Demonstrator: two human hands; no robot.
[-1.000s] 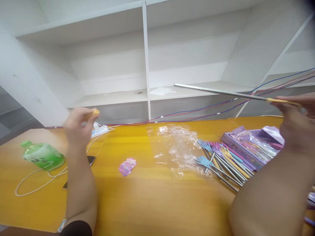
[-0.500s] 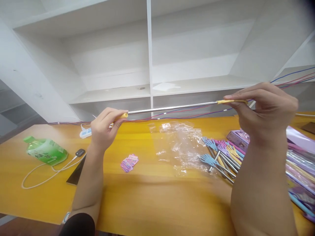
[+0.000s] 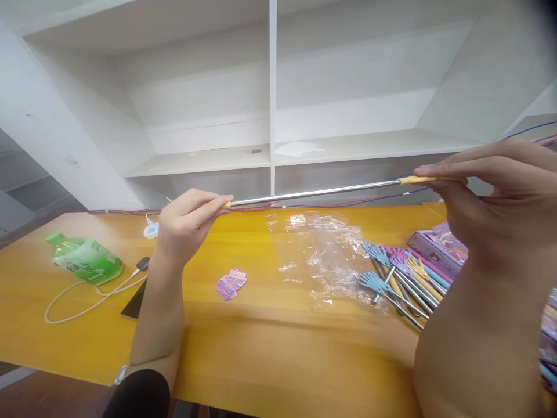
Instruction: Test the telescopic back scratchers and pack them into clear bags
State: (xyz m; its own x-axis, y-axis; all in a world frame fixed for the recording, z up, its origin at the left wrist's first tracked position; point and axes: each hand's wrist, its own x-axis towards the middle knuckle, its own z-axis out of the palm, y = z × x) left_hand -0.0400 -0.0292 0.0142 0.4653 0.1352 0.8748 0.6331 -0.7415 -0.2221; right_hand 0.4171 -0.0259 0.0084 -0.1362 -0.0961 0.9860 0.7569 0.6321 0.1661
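I hold a long thin metal rod (image 3: 313,193) with yellow ends, stretched out level above the yellow table (image 3: 261,342). My left hand (image 3: 185,223) pinches its left yellow end. My right hand (image 3: 491,194) pinches its right yellow end between thumb and fingers. Below the rod lie clear plastic bags (image 3: 324,261) and a heap of similar rods with hand-shaped plastic heads in blue, purple and yellow (image 3: 398,278).
A green bottle (image 3: 85,264) lies on its side at the left by a white cable (image 3: 87,293) and a dark phone (image 3: 134,299). Small pink cards (image 3: 230,283) lie mid-table. A purple box (image 3: 433,249) sits at right. White shelves (image 3: 272,116) stand behind.
A second ago my hands were far apart, the right holding the rod alone. The left hand then took the rod's free end, and both hands now hold it level.
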